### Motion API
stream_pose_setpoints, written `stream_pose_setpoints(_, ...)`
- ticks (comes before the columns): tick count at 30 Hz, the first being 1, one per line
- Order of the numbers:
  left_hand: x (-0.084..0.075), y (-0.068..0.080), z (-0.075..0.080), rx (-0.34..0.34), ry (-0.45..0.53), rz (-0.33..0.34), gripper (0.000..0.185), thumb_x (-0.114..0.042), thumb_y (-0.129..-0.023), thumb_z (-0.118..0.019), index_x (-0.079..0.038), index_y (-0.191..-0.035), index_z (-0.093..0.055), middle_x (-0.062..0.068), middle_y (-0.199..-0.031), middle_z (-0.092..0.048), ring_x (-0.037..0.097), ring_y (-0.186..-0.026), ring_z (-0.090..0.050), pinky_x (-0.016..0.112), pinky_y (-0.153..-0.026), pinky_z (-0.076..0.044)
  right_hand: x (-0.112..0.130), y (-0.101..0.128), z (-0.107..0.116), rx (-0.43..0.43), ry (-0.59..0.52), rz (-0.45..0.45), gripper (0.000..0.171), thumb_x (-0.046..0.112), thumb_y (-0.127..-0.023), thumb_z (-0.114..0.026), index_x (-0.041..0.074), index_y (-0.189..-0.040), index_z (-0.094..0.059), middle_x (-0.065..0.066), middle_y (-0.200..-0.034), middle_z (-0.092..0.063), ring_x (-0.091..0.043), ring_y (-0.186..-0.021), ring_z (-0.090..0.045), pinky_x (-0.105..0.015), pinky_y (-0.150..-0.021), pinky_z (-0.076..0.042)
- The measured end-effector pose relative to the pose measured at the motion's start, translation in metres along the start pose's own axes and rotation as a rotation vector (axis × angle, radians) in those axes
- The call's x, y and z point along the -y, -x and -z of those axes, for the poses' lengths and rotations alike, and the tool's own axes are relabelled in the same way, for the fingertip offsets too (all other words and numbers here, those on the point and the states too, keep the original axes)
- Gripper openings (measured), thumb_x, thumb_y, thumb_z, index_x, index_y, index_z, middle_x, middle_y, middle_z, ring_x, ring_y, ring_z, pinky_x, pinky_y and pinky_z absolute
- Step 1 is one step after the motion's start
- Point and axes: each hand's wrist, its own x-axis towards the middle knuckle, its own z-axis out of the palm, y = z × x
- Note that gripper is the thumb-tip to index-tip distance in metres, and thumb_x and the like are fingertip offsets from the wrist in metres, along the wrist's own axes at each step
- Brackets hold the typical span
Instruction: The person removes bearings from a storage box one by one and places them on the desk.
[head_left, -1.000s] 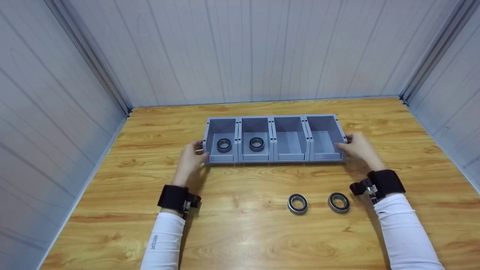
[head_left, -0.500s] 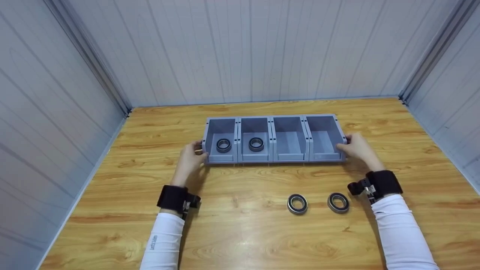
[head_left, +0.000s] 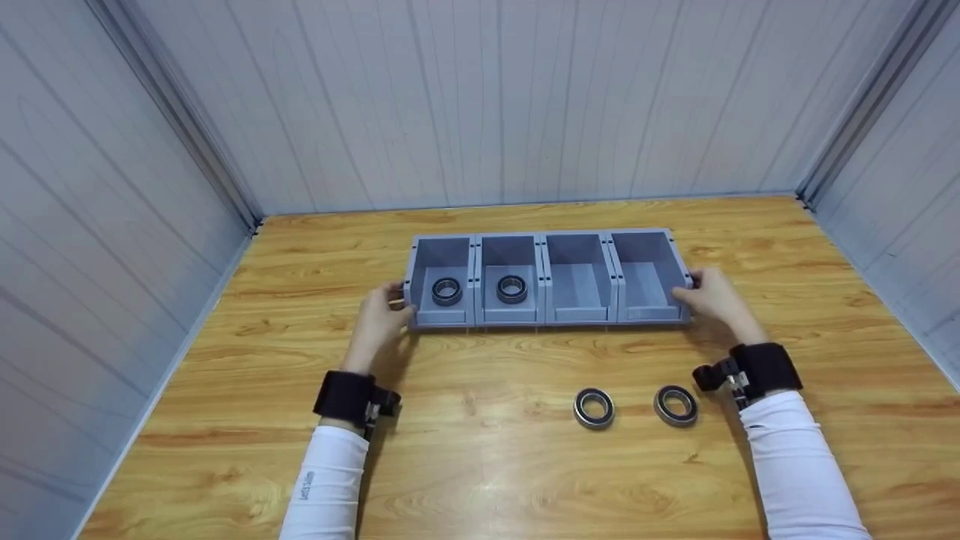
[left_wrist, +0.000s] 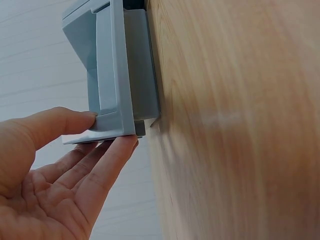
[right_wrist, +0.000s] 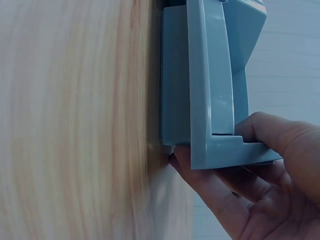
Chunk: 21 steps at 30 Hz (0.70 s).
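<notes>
A row of joined grey storage bins [head_left: 581, 316] stands on the wooden table, open fronts towards me. My left hand [head_left: 381, 319] grips the row's left end wall; in the left wrist view its thumb lies inside the front corner and the fingers press outside. At the other end my right hand [head_left: 716, 300] pinches the right end wall, thumb over the rim, as the bin [right_wrist: 220, 100] in the right wrist view shows. One ball bearing [head_left: 447, 292] lies in the leftmost bin, and another bearing [head_left: 511, 289] in the bin beside it. The two right bins hold nothing.
Two more bearings lie flat on the table [head_left: 480, 465] in front of the bins: one bearing [head_left: 594, 409] right of the middle, the other bearing [head_left: 676, 406] near my right wrist. A pale panel wall [head_left: 480, 105] rises behind, with side walls left and right.
Hardly anything differs. Both hands keep their grip on the bin row, and my right forearm has shifted slightly to the left. The bearings stay where they were.
</notes>
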Motion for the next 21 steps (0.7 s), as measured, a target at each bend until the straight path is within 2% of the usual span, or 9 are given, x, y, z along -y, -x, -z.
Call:
stream_pose_setpoints(3,0.0019,-0.0007,-0.0003,-0.01,-0.032,-0.036,0.05,0.007,-0.094,-0.056,0.018,-0.142,-0.046,0.039,-0.138,-0.057,0.049,-0.129,-0.06,0.048,-0.111,-0.054,-0.0003,0.0007,-0.0008,-0.017,0.008,0.012,0.042,0.006,-0.096,-0.058,-0.022,-0.127,-0.055,-0.034,-0.099,-0.069,-0.001,-0.065,-0.057,-0.017,-0.056,-0.055)
stream_pose_setpoints(5,0.0023,-0.001,-0.0001,-0.013,-0.041,-0.045,0.05,0.006,-0.094,-0.056,0.018,-0.141,-0.046,0.04,-0.137,-0.057,0.049,-0.128,-0.06,0.048,-0.111,-0.054,-0.0003,0.0005,-0.0013,-0.021,0.008,0.01,0.042,0.006,-0.096,-0.058,-0.022,-0.127,-0.055,-0.036,-0.101,-0.069,-0.001,-0.066,-0.058,-0.016,-0.057,-0.055)
stream_pose_setpoints(10,0.0021,-0.0012,0.0003,-0.014,-0.035,-0.032,0.051,0.006,-0.094,-0.057,0.018,-0.142,-0.045,0.038,-0.139,-0.057,0.048,-0.13,-0.06,0.049,-0.113,-0.052,0.0008,0.0,-0.0013,-0.01,-0.007,-0.013,0.042,0.006,-0.096,-0.057,-0.022,-0.127,-0.054,-0.032,-0.099,-0.069,-0.003,-0.065,-0.058,-0.018,-0.057,-0.056)
stream_pose_setpoints(17,0.0019,-0.001,0.0011,0.004,-0.006,0.009,0.053,0.005,-0.095,-0.055,0.015,-0.146,-0.042,0.037,-0.143,-0.054,0.047,-0.133,-0.057,0.048,-0.116,-0.05,-0.0004,0.0006,-0.0014,-0.018,-0.004,0.008,0.04,0.006,-0.096,-0.058,-0.022,-0.124,-0.057,-0.034,-0.099,-0.07,-0.003,-0.064,-0.059,-0.017,-0.057,-0.055)
stream_pose_setpoints(21,0.0008,-0.0013,0.0008,0.012,-0.006,0.016,0.054,0.005,-0.096,-0.055,0.014,-0.147,-0.041,0.036,-0.145,-0.052,0.047,-0.135,-0.056,0.048,-0.116,-0.05,-0.0007,0.0011,-0.0013,-0.021,-0.012,0.016,0.037,0.005,-0.095,-0.058,-0.021,-0.121,-0.058,-0.025,-0.09,-0.071,-0.003,-0.062,-0.057,-0.017,-0.055,-0.054)
